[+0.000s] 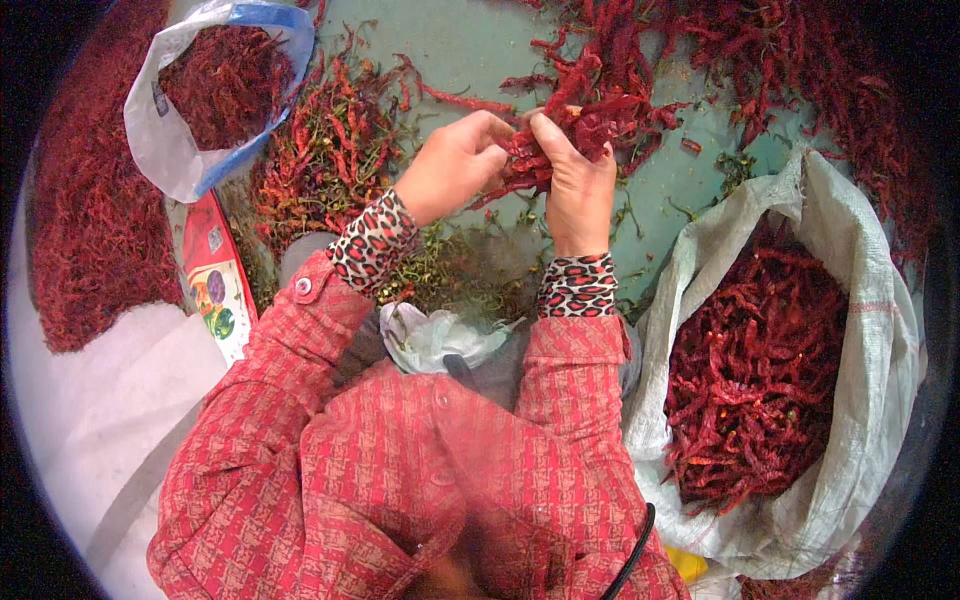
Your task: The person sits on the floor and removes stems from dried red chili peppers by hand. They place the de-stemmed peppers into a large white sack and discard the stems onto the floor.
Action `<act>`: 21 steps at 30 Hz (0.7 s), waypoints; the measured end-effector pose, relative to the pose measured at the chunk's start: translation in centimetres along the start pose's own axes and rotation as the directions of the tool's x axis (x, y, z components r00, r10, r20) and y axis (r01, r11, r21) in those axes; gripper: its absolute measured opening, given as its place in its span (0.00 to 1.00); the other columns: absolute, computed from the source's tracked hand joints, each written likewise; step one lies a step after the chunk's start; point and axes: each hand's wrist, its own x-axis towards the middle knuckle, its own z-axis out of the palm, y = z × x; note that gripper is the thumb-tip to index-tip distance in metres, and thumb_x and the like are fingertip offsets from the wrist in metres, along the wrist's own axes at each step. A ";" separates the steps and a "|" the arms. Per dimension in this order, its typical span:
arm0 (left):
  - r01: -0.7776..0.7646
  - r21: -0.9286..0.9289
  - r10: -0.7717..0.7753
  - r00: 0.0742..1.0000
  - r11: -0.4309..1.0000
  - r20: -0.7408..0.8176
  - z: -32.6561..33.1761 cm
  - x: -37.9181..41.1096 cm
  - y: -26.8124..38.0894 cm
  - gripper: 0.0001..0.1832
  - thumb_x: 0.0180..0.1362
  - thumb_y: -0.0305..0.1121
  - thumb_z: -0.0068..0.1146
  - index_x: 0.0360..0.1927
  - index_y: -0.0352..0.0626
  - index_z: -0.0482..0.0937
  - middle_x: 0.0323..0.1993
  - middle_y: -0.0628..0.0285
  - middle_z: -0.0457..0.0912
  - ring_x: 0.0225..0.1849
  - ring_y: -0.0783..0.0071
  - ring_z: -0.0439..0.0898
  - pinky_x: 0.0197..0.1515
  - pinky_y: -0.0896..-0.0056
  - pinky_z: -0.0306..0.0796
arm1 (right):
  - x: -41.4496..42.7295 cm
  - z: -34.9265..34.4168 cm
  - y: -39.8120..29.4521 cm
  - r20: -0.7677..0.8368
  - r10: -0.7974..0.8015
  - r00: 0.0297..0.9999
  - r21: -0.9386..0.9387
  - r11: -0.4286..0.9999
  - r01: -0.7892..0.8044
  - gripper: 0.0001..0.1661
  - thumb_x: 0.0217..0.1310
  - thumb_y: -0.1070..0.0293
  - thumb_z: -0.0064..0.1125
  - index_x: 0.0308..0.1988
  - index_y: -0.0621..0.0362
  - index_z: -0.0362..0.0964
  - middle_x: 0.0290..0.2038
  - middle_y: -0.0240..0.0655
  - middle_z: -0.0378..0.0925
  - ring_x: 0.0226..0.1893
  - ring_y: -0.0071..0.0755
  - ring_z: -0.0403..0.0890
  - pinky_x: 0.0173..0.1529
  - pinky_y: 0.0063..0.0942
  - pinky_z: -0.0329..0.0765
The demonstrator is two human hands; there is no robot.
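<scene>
A bunch of dried red chili peppers (600,124) is gripped in my right hand (579,195), its thumb laid across the top. My left hand (454,166) meets the bunch from the left, thumb and fingers pinched at the pepper ends; the fingertips are partly hidden. Under both hands lies a pale green surface (461,56) strewn with stem bits. To the left is a heap of smaller, orange-red peppers with green stems (341,142). Loose stems and scraps (442,262) lie closer to my body, below my wrists.
An open white woven sack (874,375) full of dried red peppers stands at right. At upper left is a white and blue bag (169,161) with peppers inside. Large pepper piles (105,187) cover the far left and upper right (810,67). White crumpled plastic (442,341) lies by my lap.
</scene>
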 end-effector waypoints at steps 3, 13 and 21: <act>-0.002 0.208 -0.019 0.995 0.978 0.096 -0.9 1.0 -2.5 0.11 0.53 0.31 0.51 0.39 0.38 0.73 0.27 0.57 0.79 0.28 0.67 0.79 0.30 0.67 0.72 | -0.3 0.2 -0.8 -0.058 -0.075 0.996 0.020 0.997 0.076 0.07 0.55 0.71 0.56 0.35 0.62 0.72 0.29 0.30 0.75 0.30 0.22 0.75 0.35 0.21 0.72; -0.348 0.814 0.367 0.913 0.464 0.181 -1.4 6.4 -3.0 0.13 0.53 0.34 0.50 0.43 0.44 0.70 0.39 0.55 0.73 0.39 0.53 0.75 0.40 0.57 0.71 | 1.1 -1.2 -0.3 -0.232 -0.058 0.971 0.179 0.979 0.101 0.05 0.55 0.71 0.56 0.33 0.60 0.71 0.27 0.31 0.74 0.28 0.24 0.75 0.35 0.24 0.72; -0.253 0.411 0.285 0.958 0.876 -0.016 -5.8 5.1 0.3 0.12 0.58 0.33 0.49 0.45 0.43 0.72 0.32 0.62 0.77 0.33 0.72 0.77 0.39 0.73 0.71 | 0.5 -0.6 -0.4 -0.116 -0.001 0.993 0.013 1.000 0.003 0.07 0.54 0.71 0.58 0.34 0.62 0.73 0.31 0.32 0.77 0.32 0.24 0.77 0.38 0.22 0.73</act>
